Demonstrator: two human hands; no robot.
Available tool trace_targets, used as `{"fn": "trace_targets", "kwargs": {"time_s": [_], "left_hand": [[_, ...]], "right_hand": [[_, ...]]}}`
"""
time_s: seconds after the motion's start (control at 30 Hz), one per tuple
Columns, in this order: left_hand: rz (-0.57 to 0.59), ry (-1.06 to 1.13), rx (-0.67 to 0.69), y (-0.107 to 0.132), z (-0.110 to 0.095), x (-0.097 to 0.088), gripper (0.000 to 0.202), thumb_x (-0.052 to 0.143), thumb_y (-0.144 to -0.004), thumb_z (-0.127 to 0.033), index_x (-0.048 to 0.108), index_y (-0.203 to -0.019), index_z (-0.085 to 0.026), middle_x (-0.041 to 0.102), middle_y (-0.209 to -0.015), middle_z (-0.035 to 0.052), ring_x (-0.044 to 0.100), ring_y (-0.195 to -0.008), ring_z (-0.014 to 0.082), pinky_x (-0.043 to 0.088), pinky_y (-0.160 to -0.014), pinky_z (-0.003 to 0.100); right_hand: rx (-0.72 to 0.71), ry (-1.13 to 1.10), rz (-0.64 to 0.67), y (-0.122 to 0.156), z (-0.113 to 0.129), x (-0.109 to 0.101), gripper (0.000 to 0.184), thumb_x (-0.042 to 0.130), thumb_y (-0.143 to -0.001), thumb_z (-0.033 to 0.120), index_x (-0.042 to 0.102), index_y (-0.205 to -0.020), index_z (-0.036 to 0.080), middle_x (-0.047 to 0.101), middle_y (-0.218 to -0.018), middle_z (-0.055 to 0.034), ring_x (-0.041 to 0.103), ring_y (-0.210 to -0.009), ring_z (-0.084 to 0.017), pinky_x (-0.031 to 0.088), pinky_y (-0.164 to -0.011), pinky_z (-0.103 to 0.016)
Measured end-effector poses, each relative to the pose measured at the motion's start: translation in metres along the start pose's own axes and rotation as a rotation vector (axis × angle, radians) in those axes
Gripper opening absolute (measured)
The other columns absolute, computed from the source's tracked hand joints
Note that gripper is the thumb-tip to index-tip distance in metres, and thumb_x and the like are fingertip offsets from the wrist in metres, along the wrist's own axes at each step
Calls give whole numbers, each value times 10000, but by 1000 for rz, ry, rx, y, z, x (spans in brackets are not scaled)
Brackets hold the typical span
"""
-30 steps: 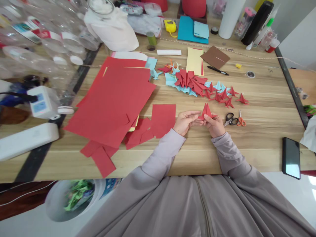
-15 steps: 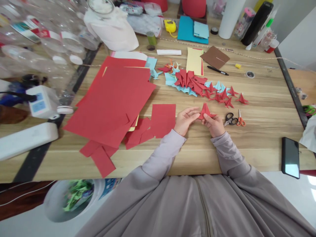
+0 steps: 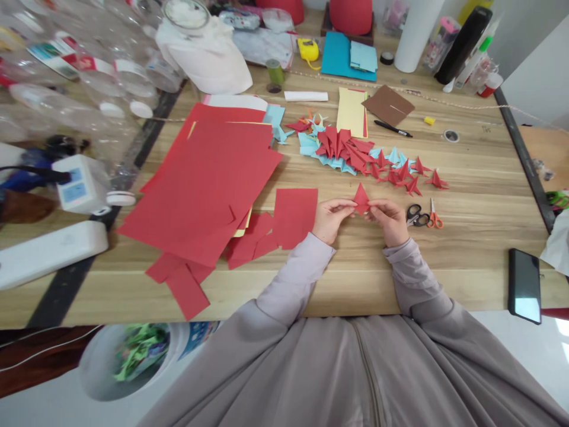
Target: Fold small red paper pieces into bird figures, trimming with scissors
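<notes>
A small folded red paper piece (image 3: 361,198) is pinched between my two hands just above the wooden table (image 3: 466,178). My left hand (image 3: 331,218) grips its left side with closed fingertips. My right hand (image 3: 390,220) grips its right side the same way. A red paper square (image 3: 294,216) lies flat just left of my left hand. Beyond my hands a row of finished red and light-blue folded paper shapes (image 3: 355,154) stretches across the table.
Large red paper sheets (image 3: 208,178) and scraps lie to the left. Black and orange scissors (image 3: 423,216) rest right of my right hand. A phone (image 3: 524,284) sits near the right front edge. Plastic bottles (image 3: 89,77), a pen (image 3: 393,128) and craft supplies crowd the back. A bin (image 3: 133,356) stands below.
The red folded piece has been turned and closed between my fingers: its spread points now form one compact diamond. Both hands have drawn slightly closer together.
</notes>
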State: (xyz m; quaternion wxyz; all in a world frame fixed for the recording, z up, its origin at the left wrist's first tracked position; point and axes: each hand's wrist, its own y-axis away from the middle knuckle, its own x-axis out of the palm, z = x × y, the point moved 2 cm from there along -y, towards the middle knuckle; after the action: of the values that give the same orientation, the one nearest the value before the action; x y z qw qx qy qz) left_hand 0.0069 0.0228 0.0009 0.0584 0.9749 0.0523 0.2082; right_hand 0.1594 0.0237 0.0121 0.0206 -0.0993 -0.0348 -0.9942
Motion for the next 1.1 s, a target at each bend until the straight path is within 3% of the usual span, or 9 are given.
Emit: {"fn": "trace_targets", "kwargs": {"time_s": [0.13, 0.3, 0.43, 0.63, 0.8, 1.1], "left_hand": [[7, 41, -16, 2, -3, 2, 62, 719, -591, -224, 725, -637, -182, 710, -842, 32, 597, -615, 103, 480, -617, 267], [-8, -62, -10, 5, -5, 5, 174, 782, -572, -298, 727, -673, -167, 706, -762, 43, 599, -633, 126, 485, -645, 279], [-11, -147, 24, 5, -5, 4, 234, 817, -510, -223, 734, -721, -169, 699, -760, 26, 574, -650, 110, 463, -658, 261], [4, -169, 12, 5, -3, 3, 231, 808, -532, -233, 728, -738, -162, 693, -746, 26, 558, -645, 112, 454, -663, 269], [33, -152, -30, 2, -1, 4, 184, 769, -589, -273, 679, -702, -158, 660, -700, 5, 552, -637, 99, 445, -656, 246], [72, -77, -85, 3, -3, 4, 398, 850, -462, -267, 546, -693, -153, 618, -560, -45, 559, -506, 82, 459, -530, 210]], "right_hand": [[-1, 23, 8, 0, -6, 1, 182, 752, -654, 383, 719, -754, 235, 677, -611, 21, 617, -553, -129, 492, -581, -283], [33, -35, -13, 2, -5, 0, 145, 746, -654, 351, 725, -728, 228, 690, -646, 16, 623, -581, -131, 511, -625, -293], [39, -27, -24, 2, -2, 3, 211, 747, -665, 404, 686, -680, 202, 660, -604, 17, 593, -544, -112, 501, -578, -267], [46, 25, -56, 0, -2, 3, 407, 856, -507, 395, 573, -732, 209, 640, -633, 40, 597, -550, -111, 516, -559, -258], [-11, 99, -59, 0, -3, 1, 387, 842, -542, 404, 597, -766, 206, 659, -676, 21, 617, -604, -118, 523, -596, -262], [46, 61, -11, -1, -7, 2, 407, 861, -498, 400, 622, -760, 199, 665, -661, 28, 607, -563, -104, 519, -554, -243]]}}
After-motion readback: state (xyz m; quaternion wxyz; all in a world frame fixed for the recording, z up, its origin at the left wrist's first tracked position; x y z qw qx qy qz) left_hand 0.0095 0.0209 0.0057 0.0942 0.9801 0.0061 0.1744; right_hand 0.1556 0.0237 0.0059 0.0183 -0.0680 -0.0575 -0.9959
